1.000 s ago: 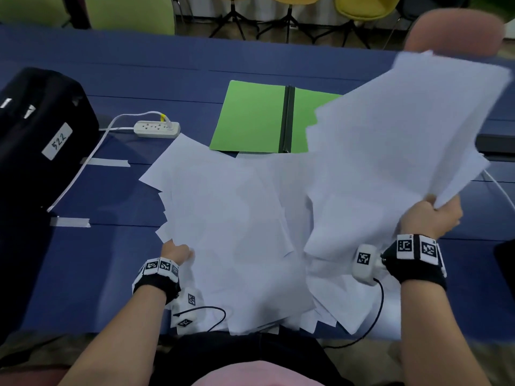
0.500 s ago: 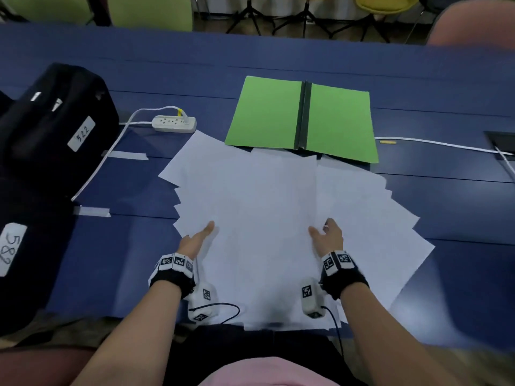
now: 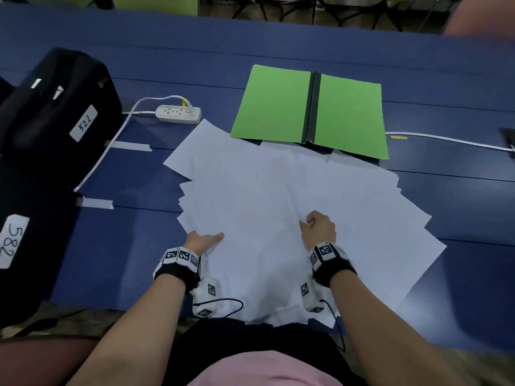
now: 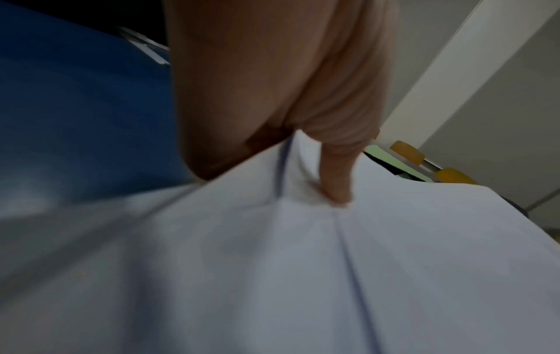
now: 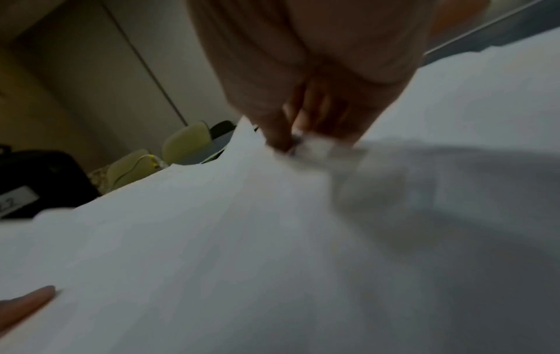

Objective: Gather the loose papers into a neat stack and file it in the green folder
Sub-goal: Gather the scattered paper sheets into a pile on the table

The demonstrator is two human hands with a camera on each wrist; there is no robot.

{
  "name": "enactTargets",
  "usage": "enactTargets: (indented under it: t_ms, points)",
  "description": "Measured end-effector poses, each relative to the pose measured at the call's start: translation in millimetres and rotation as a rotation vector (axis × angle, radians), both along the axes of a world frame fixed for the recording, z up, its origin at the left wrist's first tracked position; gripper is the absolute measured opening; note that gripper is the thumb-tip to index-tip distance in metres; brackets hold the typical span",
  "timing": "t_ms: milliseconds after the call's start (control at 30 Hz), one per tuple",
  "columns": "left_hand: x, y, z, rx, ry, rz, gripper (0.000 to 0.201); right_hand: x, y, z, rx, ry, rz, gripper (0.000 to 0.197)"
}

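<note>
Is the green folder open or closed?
Open. The green folder lies flat on the blue table, both covers spread either side of its dark spine. No papers are inside yet.

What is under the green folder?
The green folder lies open on the blue table. Its near edge rests on some loose papers. Anything else beneath it is covered.

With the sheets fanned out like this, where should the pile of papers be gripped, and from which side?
Probably from both flanks, squeezing inward: the papers splay left and right across the table, corners jutting outward. The left hand grips the left edge, the right hand pinches sheets mid-pile.
</note>
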State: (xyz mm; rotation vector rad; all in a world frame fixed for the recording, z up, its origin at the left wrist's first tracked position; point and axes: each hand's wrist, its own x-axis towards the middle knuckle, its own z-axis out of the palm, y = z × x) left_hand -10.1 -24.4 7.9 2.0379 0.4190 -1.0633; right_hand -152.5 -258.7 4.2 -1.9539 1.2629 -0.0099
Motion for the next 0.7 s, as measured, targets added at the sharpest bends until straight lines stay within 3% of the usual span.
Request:
enactTargets:
  t_ms: [67,133,200,267,333,400,567,633,700]
  points:
    - [2,1,-1,-0.019,0.031,0.002,0.116,2,7,-2,0.013,-0.008,-0.069,0.024]
    - [0,-3,-4,0.041,0.009,0.001,0.092,4,16,-9,0.083,0.016,0.033,0.035]
    - [-3,-9,-4,0.091,-0.051,-0.017,0.064,1,13,-9,0.094,0.031,0.066,0.031]
    - [-3,-14,-3,0.112,-0.064,-0.019,0.057,-7,-6,-3,0.05,-0.013,-0.147,0.016]
    - [-2,-16,-3,0.133,-0.057,-0.039,0.057,-22,-32,-2,-0.011,0.064,-0.387,0.043]
    - [-2,-18,-2,0.171,-0.069,-0.059,0.057,-35,-50,2,0.012,0.178,-0.505,0.065]
    - [2,-19,0,0.207,-0.093,-0.093,0.057,-45,-66,6,0.277,0.063,-0.419,0.086]
    - [3,-16,1,0.217,-0.093,-0.106,0.057,-46,-66,7,0.34,-0.03,-0.391,0.079]
    - [3,-15,-1,0.218,-0.103,-0.106,0.053,-52,-66,7,0.229,-0.095,-0.433,0.051]
